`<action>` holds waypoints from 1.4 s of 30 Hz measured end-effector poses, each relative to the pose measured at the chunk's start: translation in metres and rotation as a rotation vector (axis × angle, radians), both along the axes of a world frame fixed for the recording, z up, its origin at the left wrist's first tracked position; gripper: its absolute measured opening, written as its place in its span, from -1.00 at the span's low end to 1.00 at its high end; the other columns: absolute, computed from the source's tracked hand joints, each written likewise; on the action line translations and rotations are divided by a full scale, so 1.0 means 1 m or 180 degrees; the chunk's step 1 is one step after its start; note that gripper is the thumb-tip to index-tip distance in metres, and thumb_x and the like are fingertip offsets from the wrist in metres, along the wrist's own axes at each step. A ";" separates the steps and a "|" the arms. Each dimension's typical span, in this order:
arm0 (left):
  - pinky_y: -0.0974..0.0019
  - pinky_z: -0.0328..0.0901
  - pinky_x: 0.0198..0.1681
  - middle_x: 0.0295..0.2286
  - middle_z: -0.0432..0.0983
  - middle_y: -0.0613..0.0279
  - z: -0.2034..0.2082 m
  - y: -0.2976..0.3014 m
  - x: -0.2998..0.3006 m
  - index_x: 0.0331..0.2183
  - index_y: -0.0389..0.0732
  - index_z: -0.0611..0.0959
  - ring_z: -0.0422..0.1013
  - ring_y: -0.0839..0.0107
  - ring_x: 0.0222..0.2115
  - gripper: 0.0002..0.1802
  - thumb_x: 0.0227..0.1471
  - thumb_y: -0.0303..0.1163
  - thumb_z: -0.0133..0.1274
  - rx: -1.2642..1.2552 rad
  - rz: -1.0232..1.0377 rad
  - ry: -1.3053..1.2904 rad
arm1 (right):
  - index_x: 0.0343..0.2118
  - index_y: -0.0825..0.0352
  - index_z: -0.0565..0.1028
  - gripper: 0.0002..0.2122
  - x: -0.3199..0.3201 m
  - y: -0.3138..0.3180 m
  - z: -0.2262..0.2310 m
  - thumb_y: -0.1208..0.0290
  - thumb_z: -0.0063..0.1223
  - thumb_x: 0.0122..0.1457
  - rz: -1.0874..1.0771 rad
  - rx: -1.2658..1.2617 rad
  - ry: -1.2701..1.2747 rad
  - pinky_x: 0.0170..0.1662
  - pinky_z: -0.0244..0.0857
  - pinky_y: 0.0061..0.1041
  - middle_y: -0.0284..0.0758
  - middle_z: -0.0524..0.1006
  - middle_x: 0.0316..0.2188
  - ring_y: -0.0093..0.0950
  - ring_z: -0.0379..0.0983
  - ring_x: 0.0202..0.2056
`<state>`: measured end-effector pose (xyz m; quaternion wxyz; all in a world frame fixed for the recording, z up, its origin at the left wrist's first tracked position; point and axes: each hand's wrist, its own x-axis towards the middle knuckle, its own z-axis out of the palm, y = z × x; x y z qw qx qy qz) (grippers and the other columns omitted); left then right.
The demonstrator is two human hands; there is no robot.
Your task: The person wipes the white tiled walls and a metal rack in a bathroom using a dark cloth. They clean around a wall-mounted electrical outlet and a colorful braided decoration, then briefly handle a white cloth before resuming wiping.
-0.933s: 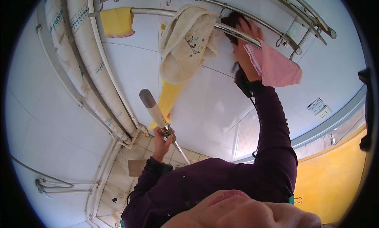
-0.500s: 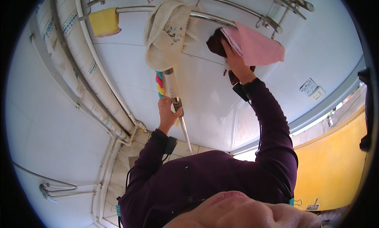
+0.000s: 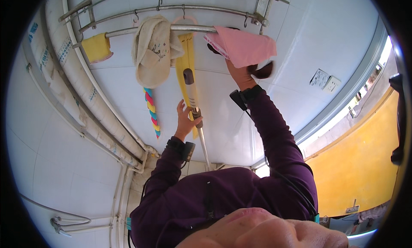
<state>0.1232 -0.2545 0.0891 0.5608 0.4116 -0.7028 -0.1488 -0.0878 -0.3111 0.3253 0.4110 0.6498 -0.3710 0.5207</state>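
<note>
My left hand [image 3: 185,122] is at a long pole [image 3: 191,90] with a grey-brown top and collar and a metal lower tube. Its thumb lies across the collar while some fingers stick up beside it. My right hand [image 3: 241,75] reaches up under a pink cloth [image 3: 251,48] draped over the metal rail [image 3: 197,28]. Dark brown soft material [image 3: 262,70] shows on both sides of that hand, seemingly in its grip; the cloth hides the fingers.
A beige cloth cap [image 3: 154,54] and a yellow cloth [image 3: 96,47] hang on the rail. Below the cap dangles a colourful twisted strand [image 3: 151,112]; a yellow strip [image 3: 185,54] hangs behind the pole. Wrapped pipes [image 3: 86,85] run along the left; a wall socket [image 3: 331,83] is at right.
The view has shifted, so rail and cloths appear further left. My right hand has moved further under the pink cloth with the brown material. The pole now stands clear of the cap and strand.
</note>
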 end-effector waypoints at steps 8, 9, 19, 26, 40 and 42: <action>0.27 0.29 -0.23 -0.36 0.40 0.13 0.002 0.042 0.003 -0.24 -0.27 0.44 0.39 0.24 -0.31 -0.43 -0.37 -0.33 0.30 0.0937 -0.0895 0.0739 | -0.11 0.27 0.38 -0.63 0.029 0.031 0.061 0.18 -0.03 0.05 -0.0481 -0.0005 0.0965 0.00 0.14 -0.20 -0.15 0.35 -0.06 -0.15 0.19 0.00; 0.30 0.29 -0.19 -0.31 0.40 0.17 0.002 0.060 0.012 -0.19 -0.27 0.42 0.38 0.34 -0.26 -0.42 -0.34 -0.42 0.29 0.1000 -0.1050 0.0924 | -0.06 0.25 0.37 -0.62 0.027 0.030 0.059 0.22 -0.03 0.05 -0.0226 -0.0019 0.1148 0.03 0.11 -0.21 -0.15 0.30 -0.01 -0.13 0.15 0.04; 0.32 0.31 -0.29 -0.42 0.46 0.25 0.049 0.138 0.049 -0.34 -0.25 0.50 0.41 0.41 -0.37 -0.55 -0.39 -0.51 0.31 0.1196 -0.1122 0.0261 | 0.12 0.27 0.15 -0.51 0.119 -0.039 0.040 0.36 -0.21 0.07 -0.0481 0.0298 0.1247 0.15 -0.01 -0.32 -0.19 0.12 0.14 -0.26 0.00 0.16; 0.30 0.27 -0.22 -0.33 0.43 0.17 0.032 0.126 0.056 -0.30 -0.23 0.50 0.37 0.32 -0.29 -0.52 -0.37 -0.40 0.31 0.1132 -0.0765 0.0203 | 0.13 0.27 0.11 -0.51 0.160 -0.057 0.067 0.34 -0.23 0.10 0.0043 0.0406 0.0867 0.15 0.00 -0.35 -0.22 0.11 0.15 -0.30 0.01 0.16; 0.30 0.28 -0.21 -0.35 0.41 0.19 0.021 0.119 0.077 -0.30 -0.25 0.49 0.37 0.34 -0.30 -0.54 -0.36 -0.45 0.28 0.1265 -0.0753 0.0353 | 0.16 0.27 0.05 -0.52 0.142 -0.086 0.069 0.29 -0.27 0.18 0.7706 0.4059 -0.1379 0.14 0.02 -0.41 -0.27 0.07 0.18 -0.38 0.02 0.16; 0.30 0.28 -0.21 -0.34 0.42 0.18 0.017 0.116 0.076 -0.28 -0.25 0.49 0.37 0.34 -0.29 -0.52 -0.36 -0.46 0.28 0.1260 -0.0775 0.0393 | 0.16 0.27 0.04 -0.52 0.146 -0.099 0.069 0.29 -0.27 0.19 0.8483 0.4434 -0.1877 0.14 0.03 -0.42 -0.28 0.07 0.18 -0.40 0.02 0.16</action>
